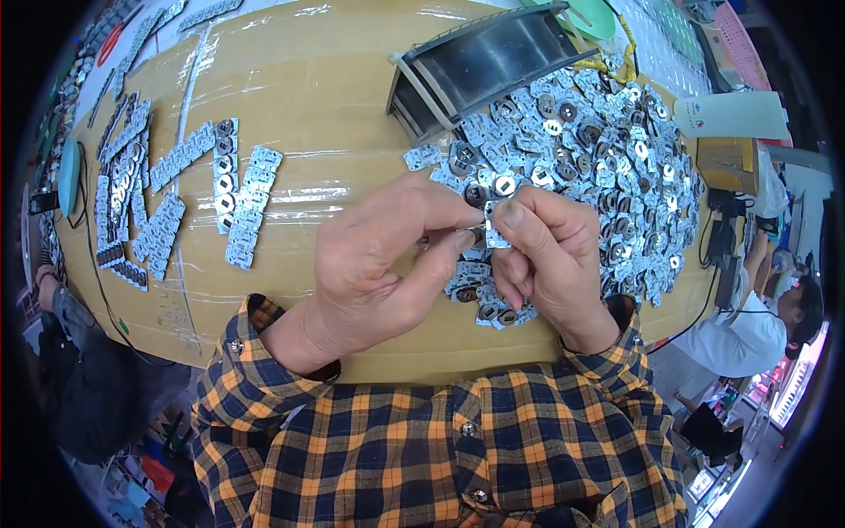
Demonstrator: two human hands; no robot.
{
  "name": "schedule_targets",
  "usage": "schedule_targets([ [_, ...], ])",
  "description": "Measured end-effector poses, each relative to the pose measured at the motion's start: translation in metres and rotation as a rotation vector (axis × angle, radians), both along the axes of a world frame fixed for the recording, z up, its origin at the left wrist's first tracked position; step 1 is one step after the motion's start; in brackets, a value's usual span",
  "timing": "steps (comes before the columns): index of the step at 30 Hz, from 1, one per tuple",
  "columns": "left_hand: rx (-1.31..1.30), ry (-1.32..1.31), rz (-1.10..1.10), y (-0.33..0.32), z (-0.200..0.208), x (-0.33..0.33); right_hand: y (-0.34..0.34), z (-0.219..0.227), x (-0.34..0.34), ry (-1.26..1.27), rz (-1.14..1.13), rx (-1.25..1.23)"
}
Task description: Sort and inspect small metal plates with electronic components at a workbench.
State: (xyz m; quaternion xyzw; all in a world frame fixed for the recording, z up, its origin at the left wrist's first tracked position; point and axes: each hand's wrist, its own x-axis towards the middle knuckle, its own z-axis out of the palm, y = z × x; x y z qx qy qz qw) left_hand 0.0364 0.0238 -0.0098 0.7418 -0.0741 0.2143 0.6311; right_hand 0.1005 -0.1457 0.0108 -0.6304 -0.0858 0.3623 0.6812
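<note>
The person's left hand (pixel 378 255) and right hand (pixel 546 255) met just above the middle of the view, over a tabletop (pixel 326 79) wrapped in tan paper and clear tape. Between them sat 1 small metal piece (pixel 489 231), a pale stamped plate. The right thumb and forefinger pinched it from 3 o'clock, while the left thumb and forefinger closed on something dark at its 9 o'clock edge; what that dark part was could not be told at this size. The remaining fingers (pixel 519 286) of the right hand curled under toward the palm.

From 12 to 4 o'clock of the hands spread a loose heap of similar plates (pixel 607 150), many carrying dark round inserts, running under the right wrist. At 11 o'clock stood a black reel (pixel 493 57) on its side. Far out at 9 o'clock lay sorted rows of plates (pixel 233 189) in neat strips, with more strips (pixel 132 194) beyond them.

The grip looked slight, held at fingertips only, so the piece might have slipped and dropped into the heap directly below, where it would be hard to tell from the others. A sleeve cuff (pixel 616 321) resting against the heap could also have swept plates off the near edge of the tabletop.
</note>
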Motion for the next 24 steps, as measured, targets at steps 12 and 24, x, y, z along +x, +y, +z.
schedule_targets([
  [12, 0.011, 0.030, 0.047, 0.003, -0.004, -0.007, -0.008, 0.003, 0.011, -0.687, 0.327, -0.258],
  [24, -0.507, 0.394, -0.174, -0.002, 0.000, -0.010, -0.008, 0.005, 0.011, -0.533, 0.133, -0.166],
])
